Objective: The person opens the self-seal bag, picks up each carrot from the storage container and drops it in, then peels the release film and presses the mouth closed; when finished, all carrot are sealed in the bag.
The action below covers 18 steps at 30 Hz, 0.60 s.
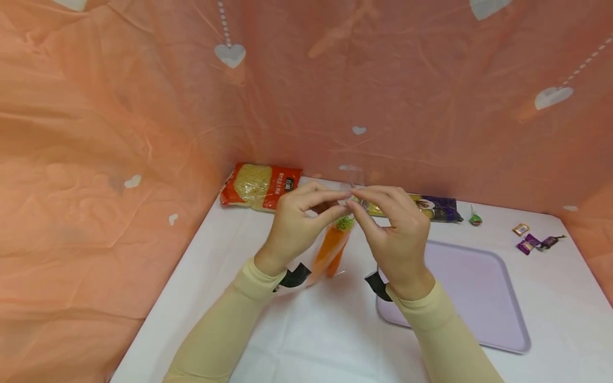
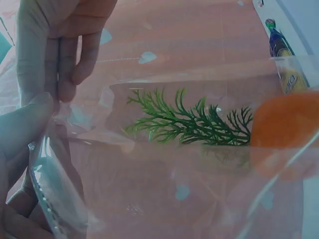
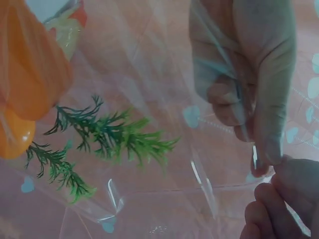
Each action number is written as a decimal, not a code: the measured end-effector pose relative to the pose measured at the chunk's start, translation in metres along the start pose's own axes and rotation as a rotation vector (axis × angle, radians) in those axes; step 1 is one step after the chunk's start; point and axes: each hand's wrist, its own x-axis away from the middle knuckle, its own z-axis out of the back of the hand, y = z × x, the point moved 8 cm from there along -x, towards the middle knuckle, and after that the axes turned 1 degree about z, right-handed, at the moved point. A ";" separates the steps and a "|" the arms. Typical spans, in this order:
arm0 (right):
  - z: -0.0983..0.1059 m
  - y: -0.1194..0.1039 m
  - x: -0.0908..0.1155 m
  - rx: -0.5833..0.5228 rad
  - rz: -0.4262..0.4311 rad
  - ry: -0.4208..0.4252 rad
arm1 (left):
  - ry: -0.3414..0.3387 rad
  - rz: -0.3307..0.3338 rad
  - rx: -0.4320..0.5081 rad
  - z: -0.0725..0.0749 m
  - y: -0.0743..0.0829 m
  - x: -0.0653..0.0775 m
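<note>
A clear plastic bag [image 2: 149,189] hangs upright in front of me, with orange carrots [image 1: 331,247] inside it. In the right wrist view two carrots [image 3: 32,64] show, each with feathery green leaves [image 3: 114,134]. Thumb and fingers of my left hand [image 1: 297,221] pinch the bag's top edge. My right hand [image 1: 399,229] pinches the same edge just beside it, the fingertips of both hands almost meeting. The bag's lower end is partly behind my left wrist, and I cannot tell whether it touches the table.
A lilac tray [image 1: 471,290] lies at the right on the white table [image 1: 316,340]. Along the back are a red-and-yellow pasta packet [image 1: 256,186] and a yellow-and-purple packet [image 1: 442,208]. A lollipop [image 1: 475,219] and wrapped sweets [image 1: 529,243] lie at the back right.
</note>
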 end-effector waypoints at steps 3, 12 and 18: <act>0.002 0.001 0.001 0.005 0.006 0.027 | -0.004 -0.032 -0.030 -0.001 0.005 0.000; 0.004 -0.003 -0.001 0.029 0.067 0.038 | -0.023 -0.127 -0.129 -0.005 0.015 0.001; 0.003 -0.005 0.000 0.051 0.090 0.009 | -0.034 -0.162 -0.211 -0.006 0.018 0.002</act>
